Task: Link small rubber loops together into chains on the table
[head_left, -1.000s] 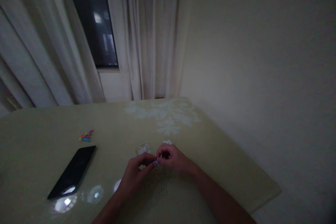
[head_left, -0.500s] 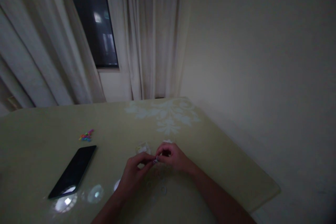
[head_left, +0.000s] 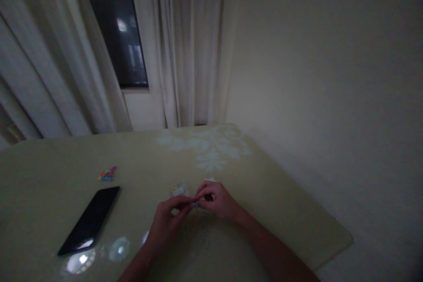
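Between my two hands is a small, light, striped ring-like piece (head_left: 194, 204), too small and dim to name surely. My left hand (head_left: 170, 215) pinches it from the left with thumb and fingertips. From the right, the thumb and fingers of my right hand (head_left: 216, 200) close on the same piece, and the fingertips of both hands nearly meet. Just behind them lies a small clear plastic packet (head_left: 179, 189) with something yellow and white in it. A white scrap (head_left: 209, 180) shows partly behind my right hand. Faint rings (head_left: 205, 242) appear on the tabletop below my hands.
A black phone or tablet (head_left: 90, 220) lies on the table (head_left: 142, 163) at the left. Behind it sits a little heap of bright coloured pieces (head_left: 107, 173). The wall (head_left: 313, 97) borders the table's right side; curtains (head_left: 185, 53) and a dark window stand at the back.
Both hands stay together on the small piece, with their fingertips shifted slightly left and down. The whole view has moved a little.
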`<state>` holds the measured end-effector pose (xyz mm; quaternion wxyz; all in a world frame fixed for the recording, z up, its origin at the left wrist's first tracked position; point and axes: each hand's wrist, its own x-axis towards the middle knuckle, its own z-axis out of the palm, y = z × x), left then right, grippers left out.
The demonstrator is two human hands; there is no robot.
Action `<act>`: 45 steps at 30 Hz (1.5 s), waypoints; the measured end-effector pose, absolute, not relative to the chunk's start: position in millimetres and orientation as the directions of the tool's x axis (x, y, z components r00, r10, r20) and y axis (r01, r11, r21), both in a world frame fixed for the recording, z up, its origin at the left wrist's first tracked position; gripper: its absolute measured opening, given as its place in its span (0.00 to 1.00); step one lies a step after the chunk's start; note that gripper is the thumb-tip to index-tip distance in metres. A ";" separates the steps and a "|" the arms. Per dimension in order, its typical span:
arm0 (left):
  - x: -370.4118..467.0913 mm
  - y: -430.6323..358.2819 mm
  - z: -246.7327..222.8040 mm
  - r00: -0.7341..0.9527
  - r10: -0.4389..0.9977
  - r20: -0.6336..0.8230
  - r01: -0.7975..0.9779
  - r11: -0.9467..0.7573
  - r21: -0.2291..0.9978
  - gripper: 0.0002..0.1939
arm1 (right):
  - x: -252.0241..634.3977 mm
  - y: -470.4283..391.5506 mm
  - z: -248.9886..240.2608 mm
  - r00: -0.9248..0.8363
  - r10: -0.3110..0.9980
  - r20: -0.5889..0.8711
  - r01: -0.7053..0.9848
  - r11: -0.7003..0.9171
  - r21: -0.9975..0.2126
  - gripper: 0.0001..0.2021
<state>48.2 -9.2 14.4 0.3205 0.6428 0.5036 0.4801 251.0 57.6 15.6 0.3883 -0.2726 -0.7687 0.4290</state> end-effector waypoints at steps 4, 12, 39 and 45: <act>47.2 -9.4 16.9 0.021 0.955 0.295 0.346 -0.284 0.894 0.10 | 249.4 55.5 15.9 -0.537 0.746 0.395 0.093 0.517 -0.851 0.05; 47.1 -7.7 10.8 0.000 0.959 0.282 0.323 -0.267 0.908 0.08 | 248.9 51.2 25.0 -0.486 0.782 0.391 0.104 0.495 -0.862 0.05; -1.9 14.4 19.4 -0.389 0.896 0.212 0.371 -0.058 0.927 0.18 | 250.4 54.8 25.8 -0.433 0.825 0.362 0.206 0.482 -0.852 0.05; -1.4 14.8 17.0 -0.349 0.897 0.270 0.383 -0.127 0.915 0.16 | 250.3 54.7 26.1 -0.451 0.808 0.379 0.203 0.506 -0.838 0.07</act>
